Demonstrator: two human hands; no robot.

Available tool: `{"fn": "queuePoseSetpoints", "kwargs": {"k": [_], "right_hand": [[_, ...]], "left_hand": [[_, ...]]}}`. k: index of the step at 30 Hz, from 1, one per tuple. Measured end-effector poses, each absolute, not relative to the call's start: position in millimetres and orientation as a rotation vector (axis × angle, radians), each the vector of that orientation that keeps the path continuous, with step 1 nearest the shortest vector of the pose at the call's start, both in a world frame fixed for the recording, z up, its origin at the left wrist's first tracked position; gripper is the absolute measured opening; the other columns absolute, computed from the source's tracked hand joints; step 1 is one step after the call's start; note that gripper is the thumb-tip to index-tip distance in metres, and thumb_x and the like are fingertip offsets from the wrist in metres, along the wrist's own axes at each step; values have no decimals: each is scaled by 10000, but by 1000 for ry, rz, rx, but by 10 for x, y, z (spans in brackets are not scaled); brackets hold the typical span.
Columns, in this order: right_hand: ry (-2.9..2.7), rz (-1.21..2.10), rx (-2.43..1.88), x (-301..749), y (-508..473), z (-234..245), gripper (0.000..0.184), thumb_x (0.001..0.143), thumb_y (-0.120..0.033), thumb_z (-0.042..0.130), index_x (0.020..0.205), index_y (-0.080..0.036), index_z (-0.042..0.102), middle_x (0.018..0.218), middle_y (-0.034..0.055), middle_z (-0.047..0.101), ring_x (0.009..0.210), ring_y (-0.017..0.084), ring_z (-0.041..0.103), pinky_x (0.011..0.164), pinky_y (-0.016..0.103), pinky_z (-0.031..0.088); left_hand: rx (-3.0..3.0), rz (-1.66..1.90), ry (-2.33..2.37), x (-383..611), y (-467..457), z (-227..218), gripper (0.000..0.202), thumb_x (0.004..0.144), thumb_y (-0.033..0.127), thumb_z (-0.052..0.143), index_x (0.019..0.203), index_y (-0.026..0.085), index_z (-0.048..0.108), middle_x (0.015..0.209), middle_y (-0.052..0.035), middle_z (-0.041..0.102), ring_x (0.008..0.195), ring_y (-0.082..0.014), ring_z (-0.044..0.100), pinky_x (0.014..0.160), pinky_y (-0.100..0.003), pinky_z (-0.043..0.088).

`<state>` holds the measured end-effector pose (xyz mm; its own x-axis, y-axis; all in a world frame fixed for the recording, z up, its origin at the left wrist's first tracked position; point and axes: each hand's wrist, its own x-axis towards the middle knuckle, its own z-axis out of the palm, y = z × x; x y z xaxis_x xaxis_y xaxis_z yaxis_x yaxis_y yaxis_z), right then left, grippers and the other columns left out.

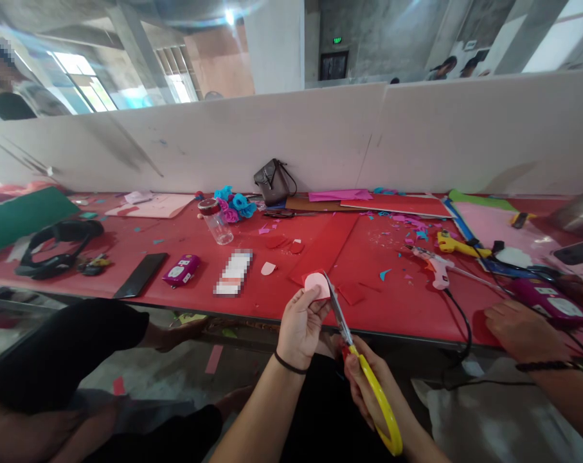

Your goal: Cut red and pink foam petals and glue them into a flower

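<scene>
Table (397, 315): smooth red covering, straight near edge. Red sheet (337, 238): thin, flat, long, slants from the far side toward the near edge, around mid-length. Dark handbag (273, 182): slightly shiny, flap front, at the far edge. Scissors (363, 364): metal blades, thick yellow handles, pointing in over the near edge; blade right alongside the pink piece (317, 281). Right hand (361, 389): fingers wrapped round the handles. Left hand (298, 328): dark band at wrist, fingers pinching the pink piece, thumb on its face. Jar (218, 225): clear, round lid, left of mid-table. Pink piece: flat, rounded top, red material behind it, held at the near edge, mid-length. Loose pink cutout (268, 268): smaller, one curved side, lying left of the left hand.
</scene>
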<state>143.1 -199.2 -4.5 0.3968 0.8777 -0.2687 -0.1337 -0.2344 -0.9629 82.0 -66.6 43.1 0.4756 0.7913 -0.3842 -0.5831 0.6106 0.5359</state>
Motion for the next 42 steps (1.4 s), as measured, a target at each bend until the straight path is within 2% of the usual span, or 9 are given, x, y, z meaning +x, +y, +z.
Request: {"fn": "queuePoseSetpoints", "kwargs": {"k": [7,11,15,20,23,28,35,42], "right_hand": [[-645,1152,-1537,1400,-1996,2,789,677,-815,516,1163,-194,508,469,-123,323,272,38,259,221,143,259],[-618,1255,-1407,1426,-2037,2,700,707,-806,496,1094,-225,535,478,-107,366,269,42,266,246,168,281],[-666,1353,-1322,1514,-2080,-5,610,745,-791,463,964,-232,574,464,-75,398,312,64,326,315,194,317],[-727,1410,-1293,1622,-2088,14,618,753,-782,468,1042,-242,547,532,-62,452,354,69,362,364,209,377],[-745,1415,-1299,1674,-2082,11,636,735,-792,481,1061,-249,539,550,-63,462,354,65,366,364,200,363],[-776,1419,-1316,1750,-2052,8,591,758,-778,467,980,-238,565,500,-63,434,351,71,354,357,200,334],[-778,1420,-1302,1754,-2013,114,586,767,-760,486,1026,-234,502,526,-87,419,362,59,337,359,187,360],[-700,1503,-1261,1714,-1990,121,635,688,-813,516,951,-239,451,553,-102,427,320,22,276,299,156,318]], "left_hand": [[386,819,656,793,-628,455,72,695,97,688,694,130,624,663,-36,706,642,-144,675,727,-278,545],[442,786,648,749,-572,444,129,657,92,719,674,137,599,622,-12,683,569,-117,639,672,-260,539],[516,751,640,694,-519,455,169,629,106,752,680,131,593,631,-13,676,579,-114,637,645,-244,530],[524,799,652,642,-472,493,156,626,105,746,677,130,601,642,-16,677,605,-112,635,650,-236,523],[537,786,668,620,-481,491,169,617,112,760,660,132,598,642,-14,672,601,-112,627,654,-243,524],[642,712,650,593,-539,482,184,595,128,787,641,118,609,621,-22,652,573,-101,606,607,-211,490],[685,708,669,594,-551,548,207,569,126,797,599,111,592,613,-24,636,569,-93,593,586,-192,475],[720,696,666,582,-514,466,166,562,114,771,618,116,614,644,-30,653,580,-93,591,587,-190,471]]}}
